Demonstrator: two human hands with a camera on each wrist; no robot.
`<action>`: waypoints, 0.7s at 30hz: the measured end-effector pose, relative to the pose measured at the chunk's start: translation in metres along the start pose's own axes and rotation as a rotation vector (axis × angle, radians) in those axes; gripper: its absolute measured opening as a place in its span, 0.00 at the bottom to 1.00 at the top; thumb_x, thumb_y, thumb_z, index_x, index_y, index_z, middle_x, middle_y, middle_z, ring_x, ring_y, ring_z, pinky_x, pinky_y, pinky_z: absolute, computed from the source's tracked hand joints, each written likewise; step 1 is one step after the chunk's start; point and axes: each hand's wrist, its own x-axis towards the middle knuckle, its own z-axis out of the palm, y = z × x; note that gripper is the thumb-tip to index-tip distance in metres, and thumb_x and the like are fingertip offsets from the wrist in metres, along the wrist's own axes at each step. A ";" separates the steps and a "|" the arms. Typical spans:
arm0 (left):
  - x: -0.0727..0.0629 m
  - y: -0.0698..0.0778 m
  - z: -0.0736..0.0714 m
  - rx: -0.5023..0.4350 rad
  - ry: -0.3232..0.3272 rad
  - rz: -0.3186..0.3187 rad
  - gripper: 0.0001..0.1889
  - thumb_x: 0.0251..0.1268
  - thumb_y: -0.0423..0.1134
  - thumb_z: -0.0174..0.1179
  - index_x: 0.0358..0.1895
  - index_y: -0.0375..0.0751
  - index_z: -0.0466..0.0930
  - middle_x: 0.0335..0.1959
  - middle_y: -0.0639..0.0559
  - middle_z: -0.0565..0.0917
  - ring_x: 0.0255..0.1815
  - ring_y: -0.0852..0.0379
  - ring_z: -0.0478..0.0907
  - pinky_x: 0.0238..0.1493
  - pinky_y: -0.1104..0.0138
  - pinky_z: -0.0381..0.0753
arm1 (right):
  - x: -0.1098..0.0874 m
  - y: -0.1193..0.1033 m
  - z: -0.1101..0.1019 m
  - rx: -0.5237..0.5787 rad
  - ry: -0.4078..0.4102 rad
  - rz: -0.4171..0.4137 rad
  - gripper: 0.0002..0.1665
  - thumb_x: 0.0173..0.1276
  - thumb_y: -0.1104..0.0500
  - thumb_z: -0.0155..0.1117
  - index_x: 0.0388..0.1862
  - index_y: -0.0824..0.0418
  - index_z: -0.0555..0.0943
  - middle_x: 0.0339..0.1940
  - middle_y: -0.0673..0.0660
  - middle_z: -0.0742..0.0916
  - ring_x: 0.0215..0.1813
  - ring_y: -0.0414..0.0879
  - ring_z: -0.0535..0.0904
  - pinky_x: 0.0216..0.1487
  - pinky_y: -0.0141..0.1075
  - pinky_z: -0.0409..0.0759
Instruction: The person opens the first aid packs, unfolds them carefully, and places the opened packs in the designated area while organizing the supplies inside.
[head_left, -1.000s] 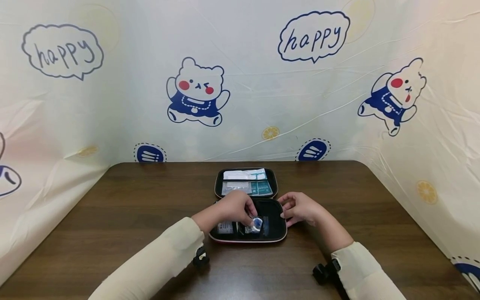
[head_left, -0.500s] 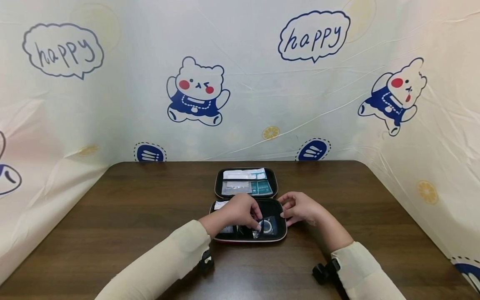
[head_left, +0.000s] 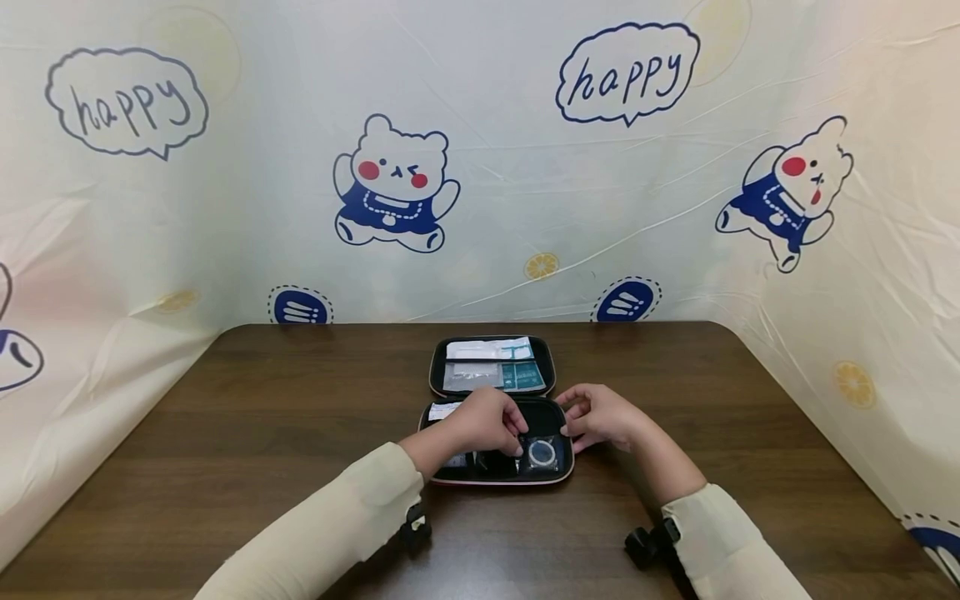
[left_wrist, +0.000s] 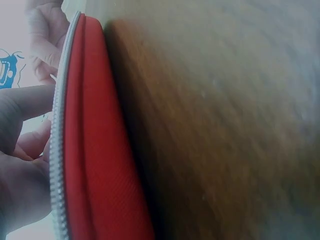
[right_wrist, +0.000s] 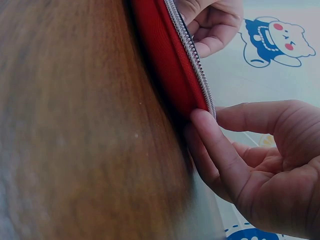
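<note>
A zippered case, red outside and black inside, lies unfolded on the table; its near half is under both hands. My left hand reaches into this half with bent fingers; whether they pinch anything there is not clear. In the left wrist view the case's red wall hides its fingertips. Right of those fingers lies a small clear packet with a pale ring-shaped item in it. My right hand grips the case's right rim between thumb and fingers, as the right wrist view shows around the zipper edge.
The case's far half holds white and teal packets behind a black strap. Another white packet sits left of my left hand. A brown wooden table extends around, with a printed curtain behind it.
My left hand has shifted slightly right and come away from the ring-shaped item. The item's packet now lies farther right in the case. My right hand keeps its hold on the rim.
</note>
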 end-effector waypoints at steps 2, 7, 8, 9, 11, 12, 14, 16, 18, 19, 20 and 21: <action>0.000 0.001 0.001 -0.032 -0.009 -0.017 0.10 0.43 0.29 0.76 0.31 0.41 0.85 0.24 0.57 0.82 0.29 0.62 0.77 0.34 0.70 0.78 | 0.000 0.000 0.000 0.000 -0.001 0.001 0.30 0.60 0.77 0.63 0.62 0.75 0.68 0.37 0.64 0.80 0.30 0.48 0.81 0.32 0.41 0.86; -0.001 0.001 0.000 -0.070 -0.017 -0.040 0.11 0.44 0.29 0.75 0.33 0.41 0.85 0.26 0.56 0.82 0.31 0.61 0.77 0.36 0.68 0.78 | 0.000 0.001 0.000 0.003 -0.004 -0.005 0.30 0.60 0.77 0.63 0.62 0.75 0.67 0.38 0.64 0.80 0.30 0.48 0.81 0.32 0.42 0.86; -0.001 0.000 -0.001 -0.073 -0.016 -0.038 0.11 0.44 0.29 0.75 0.33 0.41 0.85 0.27 0.55 0.82 0.31 0.61 0.77 0.36 0.69 0.78 | 0.001 0.001 -0.001 0.005 -0.005 -0.006 0.30 0.60 0.77 0.63 0.62 0.75 0.67 0.38 0.64 0.80 0.30 0.48 0.80 0.32 0.42 0.86; -0.001 0.000 -0.002 -0.079 -0.013 -0.031 0.12 0.44 0.29 0.75 0.34 0.40 0.85 0.28 0.55 0.82 0.31 0.61 0.77 0.36 0.69 0.78 | 0.001 0.001 -0.001 0.006 -0.006 -0.006 0.30 0.60 0.78 0.63 0.62 0.75 0.67 0.38 0.64 0.80 0.30 0.48 0.80 0.32 0.42 0.86; -0.002 -0.002 -0.004 -0.085 -0.011 -0.018 0.12 0.44 0.29 0.75 0.35 0.39 0.85 0.29 0.53 0.83 0.32 0.61 0.78 0.36 0.69 0.79 | 0.001 0.001 -0.001 0.005 -0.006 -0.005 0.30 0.60 0.78 0.63 0.61 0.75 0.68 0.38 0.64 0.80 0.31 0.48 0.81 0.32 0.42 0.86; -0.003 -0.002 -0.005 -0.090 -0.011 -0.010 0.13 0.44 0.28 0.75 0.35 0.38 0.85 0.30 0.53 0.83 0.32 0.62 0.78 0.36 0.70 0.79 | 0.001 0.002 -0.001 0.005 -0.005 -0.004 0.30 0.60 0.77 0.63 0.61 0.75 0.68 0.38 0.64 0.80 0.31 0.49 0.81 0.32 0.42 0.86; -0.004 -0.003 -0.008 -0.109 -0.016 0.006 0.13 0.44 0.27 0.74 0.36 0.37 0.85 0.31 0.51 0.84 0.33 0.61 0.79 0.36 0.70 0.80 | 0.001 0.001 -0.001 0.002 0.003 0.006 0.30 0.59 0.77 0.63 0.61 0.74 0.68 0.38 0.64 0.79 0.32 0.49 0.81 0.32 0.42 0.86; -0.006 -0.004 -0.011 -0.137 -0.027 0.007 0.13 0.45 0.26 0.73 0.37 0.36 0.85 0.32 0.50 0.84 0.33 0.61 0.80 0.36 0.69 0.81 | 0.001 0.001 -0.001 -0.005 0.011 0.013 0.30 0.59 0.77 0.63 0.61 0.73 0.68 0.38 0.64 0.79 0.32 0.49 0.81 0.32 0.42 0.86; -0.008 -0.005 -0.014 -0.166 -0.034 0.005 0.12 0.46 0.26 0.73 0.37 0.35 0.85 0.33 0.49 0.85 0.34 0.60 0.81 0.37 0.68 0.82 | 0.001 0.001 0.000 -0.007 0.020 0.021 0.29 0.59 0.76 0.63 0.61 0.73 0.69 0.38 0.64 0.79 0.33 0.49 0.81 0.32 0.42 0.86; -0.008 -0.006 -0.015 -0.177 -0.038 -0.001 0.12 0.47 0.25 0.72 0.38 0.36 0.85 0.34 0.48 0.85 0.34 0.60 0.81 0.37 0.68 0.83 | 0.000 0.000 0.000 -0.007 0.023 0.024 0.29 0.59 0.76 0.63 0.61 0.72 0.69 0.38 0.64 0.79 0.33 0.49 0.81 0.32 0.42 0.86; -0.009 -0.007 -0.016 -0.185 -0.038 -0.002 0.12 0.48 0.25 0.72 0.38 0.36 0.85 0.34 0.48 0.85 0.34 0.59 0.82 0.37 0.67 0.83 | 0.000 0.000 0.000 -0.010 0.020 0.023 0.30 0.60 0.76 0.63 0.61 0.72 0.68 0.38 0.64 0.79 0.33 0.49 0.81 0.32 0.42 0.86; -0.010 -0.007 -0.017 -0.191 -0.039 -0.001 0.12 0.48 0.25 0.72 0.38 0.35 0.85 0.35 0.47 0.85 0.34 0.59 0.82 0.38 0.67 0.83 | 0.000 0.000 0.000 -0.010 0.018 0.021 0.30 0.60 0.76 0.63 0.62 0.72 0.68 0.38 0.64 0.79 0.33 0.49 0.81 0.32 0.42 0.86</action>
